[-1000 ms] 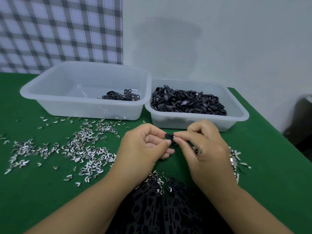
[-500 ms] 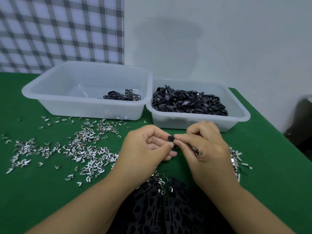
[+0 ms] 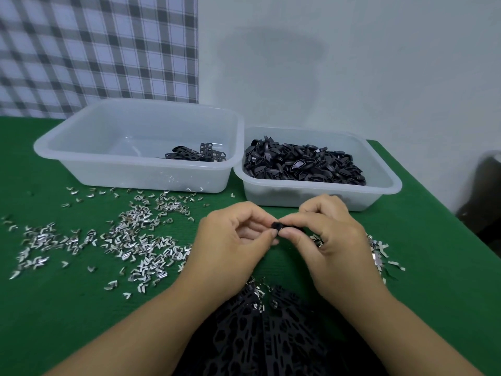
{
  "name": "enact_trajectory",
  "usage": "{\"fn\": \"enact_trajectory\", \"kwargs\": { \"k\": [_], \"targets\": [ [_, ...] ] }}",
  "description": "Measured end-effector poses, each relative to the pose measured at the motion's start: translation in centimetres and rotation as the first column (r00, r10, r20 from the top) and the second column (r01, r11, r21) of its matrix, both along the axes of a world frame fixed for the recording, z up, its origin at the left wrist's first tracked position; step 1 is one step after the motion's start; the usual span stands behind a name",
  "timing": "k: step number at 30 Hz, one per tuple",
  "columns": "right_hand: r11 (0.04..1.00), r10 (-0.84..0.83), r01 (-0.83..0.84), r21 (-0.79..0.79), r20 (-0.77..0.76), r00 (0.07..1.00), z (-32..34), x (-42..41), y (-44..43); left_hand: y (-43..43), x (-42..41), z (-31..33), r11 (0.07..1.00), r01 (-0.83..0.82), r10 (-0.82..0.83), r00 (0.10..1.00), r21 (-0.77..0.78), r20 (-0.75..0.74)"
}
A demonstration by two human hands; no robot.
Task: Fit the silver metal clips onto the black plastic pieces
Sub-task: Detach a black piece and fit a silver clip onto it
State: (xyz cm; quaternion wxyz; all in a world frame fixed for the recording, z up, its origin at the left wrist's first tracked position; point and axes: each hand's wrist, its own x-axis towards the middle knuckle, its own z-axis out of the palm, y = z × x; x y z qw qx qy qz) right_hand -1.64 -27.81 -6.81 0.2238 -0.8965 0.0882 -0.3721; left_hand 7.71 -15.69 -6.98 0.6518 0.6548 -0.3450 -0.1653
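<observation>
A small black plastic piece (image 3: 277, 226) sits between my two hands above the green table. My left hand (image 3: 233, 240) pinches it from the left with curled fingers, and my right hand (image 3: 325, 234) pinches it from the right with thumb and forefinger. Whether a clip sits on the piece is hidden by my fingertips. Several loose silver metal clips (image 3: 135, 240) lie scattered on the table to the left, and a smaller heap of silver clips (image 3: 376, 251) lies behind my right hand. The right tub (image 3: 385, 191) holds a heap of black plastic pieces (image 3: 303, 164).
The larger translucent left tub (image 3: 81, 164) holds a few black pieces (image 3: 198, 154) in its right corner. Black perforated strips (image 3: 265, 335) lie at the near edge between my forearms. The green table (image 3: 447, 294) ends at the right, with a dark object (image 3: 488, 185) beyond.
Both hands stay nearly in place around the black piece. My fingertips have shifted slightly on it.
</observation>
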Motion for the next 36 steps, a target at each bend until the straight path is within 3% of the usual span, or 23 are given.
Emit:
{"fn": "enact_trajectory", "kwargs": {
  "k": [7,12,19,27,32,36],
  "targets": [
    [0.999,-0.034,0.034,-0.033,0.019,0.999,0.1,0.5,0.5,0.0,0.2,-0.1,0.999,-0.045,0.045,0.999,-0.028,-0.016],
    [1.0,-0.012,0.012,-0.001,0.03,0.999,0.5,-0.1,0.6,-0.1,0.8,-0.3,0.975,-0.196,0.183,0.975,-0.105,-0.127],
    [0.985,0.144,-0.171,-0.036,-0.383,0.912,-0.3,0.8,1.1,-0.2,1.0,-0.6,0.962,-0.229,0.203,0.964,-0.147,-0.171],
    [0.978,0.183,-0.209,-0.008,-0.452,0.873,-0.2,0.8,1.2,-0.3,1.1,-0.6,0.964,-0.217,0.187,0.964,-0.154,-0.188],
    [0.982,0.172,-0.19,-0.004,-0.402,0.899,-0.2,0.3,1.1,-0.3,1.1,-0.7,0.968,-0.197,0.165,0.967,-0.156,-0.196],
    [0.996,0.079,-0.067,0.062,-0.212,0.974,0.0,-0.2,0.7,-0.2,1.1,-0.7,0.974,-0.169,0.137,0.97,-0.15,-0.203]
  ]
}}
